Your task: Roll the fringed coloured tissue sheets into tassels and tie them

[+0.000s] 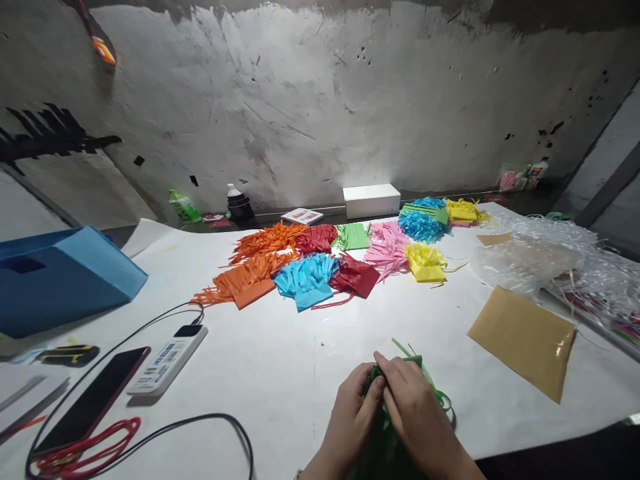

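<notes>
Near the front edge of the white-covered table, my left hand (pixel 356 410) and my right hand (pixel 411 408) meet over dark green paper (pixel 385 443). Both hands have their fingers closed on it, thumbs close together at its upper part. Thin green strips (pixel 443 399) stick out beyond my right hand. Much of the green paper lies hidden under the hands. Further back are fringed paper bundles: orange (pixel 254 280), light blue (pixel 313 297), dark red (pixel 367 280), pink (pixel 387 247) and yellow (pixel 427 272).
A brown envelope (pixel 525 339) and clear plastic (pixel 530 257) lie at the right. On the left are a blue box (pixel 75 277), phone (pixel 95 397), power bank (pixel 170 360), black cable (pixel 200 418), red cord (pixel 95 447) and cutter (pixel 70 355). A white box (pixel 371 202) stands by the wall.
</notes>
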The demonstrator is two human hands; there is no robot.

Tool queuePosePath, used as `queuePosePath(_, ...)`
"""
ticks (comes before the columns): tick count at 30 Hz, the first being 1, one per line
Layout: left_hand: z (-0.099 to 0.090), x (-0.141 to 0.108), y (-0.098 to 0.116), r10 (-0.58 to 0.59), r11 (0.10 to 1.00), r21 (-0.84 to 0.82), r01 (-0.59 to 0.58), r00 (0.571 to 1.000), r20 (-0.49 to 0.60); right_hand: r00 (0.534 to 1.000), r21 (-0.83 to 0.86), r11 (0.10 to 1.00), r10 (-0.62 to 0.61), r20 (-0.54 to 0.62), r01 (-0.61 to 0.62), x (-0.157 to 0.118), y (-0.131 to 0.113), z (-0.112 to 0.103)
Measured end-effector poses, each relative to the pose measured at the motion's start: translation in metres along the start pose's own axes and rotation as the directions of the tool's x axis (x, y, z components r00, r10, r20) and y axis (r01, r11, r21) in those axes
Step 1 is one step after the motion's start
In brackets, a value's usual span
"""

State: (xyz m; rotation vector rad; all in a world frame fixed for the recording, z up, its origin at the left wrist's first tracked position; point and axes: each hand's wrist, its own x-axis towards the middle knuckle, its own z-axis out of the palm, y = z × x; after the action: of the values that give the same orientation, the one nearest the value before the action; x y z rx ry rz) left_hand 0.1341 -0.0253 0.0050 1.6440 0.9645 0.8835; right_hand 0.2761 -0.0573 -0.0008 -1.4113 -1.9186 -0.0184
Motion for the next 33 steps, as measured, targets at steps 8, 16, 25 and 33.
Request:
queuePosePath(8, -0.020, 0.004, -0.009, 0.346, 0.755, 0.540, -0.373, 0.925, 0.156, 0.961, -0.017, 0.979, 0.202, 0.191, -0.202, 0.030, 0.007, -0.040)
queuePosePath(16, -0.028, -0.004, 0.012, 0.463, 0.606, 0.626, -0.491, 0.858, 0.225, 0.890, 0.145, 0.912, 0.325, 0.318, -0.385, 0.033, 0.003, -0.057)
queuePosePath(25, -0.020, -0.015, 0.033, 0.423, 0.722, 0.538, -0.436, 0.893, 0.156, 0.825, -0.314, 0.932, 0.319, 0.467, -0.182, 0.030, 0.004, -0.053)
queuePosePath(33, -0.066, -0.005, 0.055, 0.152, 0.971, -0.156, -0.181, 0.971, -0.184, 0.780, -0.465, 0.820, 0.516, 0.353, -0.333, 0.024, 0.070, -0.082)
